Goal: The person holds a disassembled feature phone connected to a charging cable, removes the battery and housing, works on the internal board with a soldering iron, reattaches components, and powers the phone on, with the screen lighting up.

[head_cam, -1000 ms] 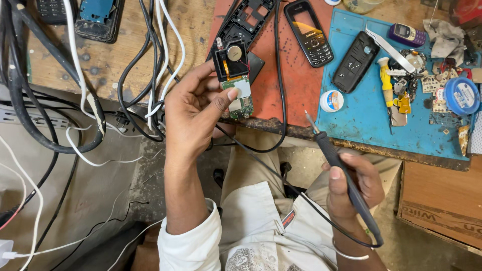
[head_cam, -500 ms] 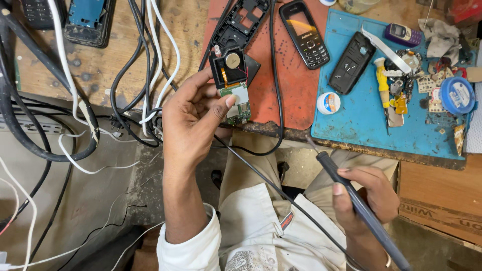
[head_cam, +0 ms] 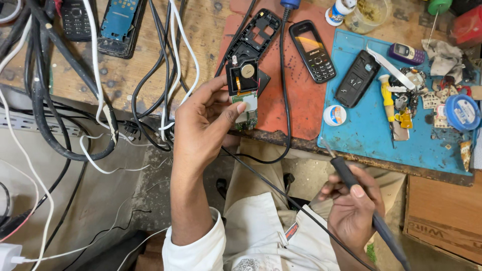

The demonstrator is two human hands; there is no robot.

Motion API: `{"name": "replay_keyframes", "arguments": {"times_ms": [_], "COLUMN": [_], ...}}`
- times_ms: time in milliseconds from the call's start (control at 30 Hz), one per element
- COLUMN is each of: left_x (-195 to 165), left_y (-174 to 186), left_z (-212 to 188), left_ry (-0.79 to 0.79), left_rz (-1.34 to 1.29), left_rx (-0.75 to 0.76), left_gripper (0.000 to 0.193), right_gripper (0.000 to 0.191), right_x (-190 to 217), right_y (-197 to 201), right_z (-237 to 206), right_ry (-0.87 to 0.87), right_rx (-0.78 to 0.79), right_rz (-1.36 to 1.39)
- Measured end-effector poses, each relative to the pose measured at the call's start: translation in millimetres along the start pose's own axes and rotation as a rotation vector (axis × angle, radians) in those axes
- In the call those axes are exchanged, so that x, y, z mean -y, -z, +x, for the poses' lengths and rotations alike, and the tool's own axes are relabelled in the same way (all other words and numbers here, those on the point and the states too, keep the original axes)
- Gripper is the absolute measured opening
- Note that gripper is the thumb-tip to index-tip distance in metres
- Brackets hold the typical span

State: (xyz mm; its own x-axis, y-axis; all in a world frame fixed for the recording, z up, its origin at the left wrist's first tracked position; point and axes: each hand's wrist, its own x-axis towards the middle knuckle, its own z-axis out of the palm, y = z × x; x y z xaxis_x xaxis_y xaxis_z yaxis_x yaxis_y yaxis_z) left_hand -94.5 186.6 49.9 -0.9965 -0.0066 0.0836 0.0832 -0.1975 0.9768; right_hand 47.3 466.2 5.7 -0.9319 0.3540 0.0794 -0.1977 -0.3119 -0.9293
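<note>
My left hand [head_cam: 203, 128] holds a small phone circuit board [head_cam: 244, 95] upright over the bench edge, thumb on its green lower part; a black frame with a round gold speaker tops it. My right hand [head_cam: 351, 211] grips a dark-handled soldering iron [head_cam: 346, 173] low over my lap, its thin tip pointing up-left toward the blue mat [head_cam: 371, 135], apart from the board. The iron's black cord [head_cam: 271, 183] runs across my knees.
A red mat [head_cam: 296, 100] carries an empty phone frame [head_cam: 253, 32] and a black keypad phone [head_cam: 312, 51]. The blue mat holds a black back cover [head_cam: 357, 84], a yellow screwdriver [head_cam: 387, 98], small tins and parts. Tangled black and white cables [head_cam: 100, 90] hang at the left.
My right hand has risen with the soldering iron, tip now nearer the blue mat's edge. The left hand keeps the board in about the same place.
</note>
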Motion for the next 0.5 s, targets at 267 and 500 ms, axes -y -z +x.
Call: {"name": "replay_keyframes", "arguments": {"times_ms": [267,500], "left_x": [7.5,20.1], "left_y": [4.0,15.6], "left_z": [26.2,39.9], "left_ry": [-0.102,-0.055], "left_rz": [-0.002,-0.049], "left_rx": [0.131,0.189], "left_gripper": [0.039,0.037], "right_gripper": [0.029,0.020], "right_x": [-12.0,-27.1], "right_y": [-47.4,-91.3], "right_z": [55.8,102.1], "right_ry": [0.294,0.494], "right_rx": [0.325,0.448], "right_rz": [-0.156,-0.574]}}
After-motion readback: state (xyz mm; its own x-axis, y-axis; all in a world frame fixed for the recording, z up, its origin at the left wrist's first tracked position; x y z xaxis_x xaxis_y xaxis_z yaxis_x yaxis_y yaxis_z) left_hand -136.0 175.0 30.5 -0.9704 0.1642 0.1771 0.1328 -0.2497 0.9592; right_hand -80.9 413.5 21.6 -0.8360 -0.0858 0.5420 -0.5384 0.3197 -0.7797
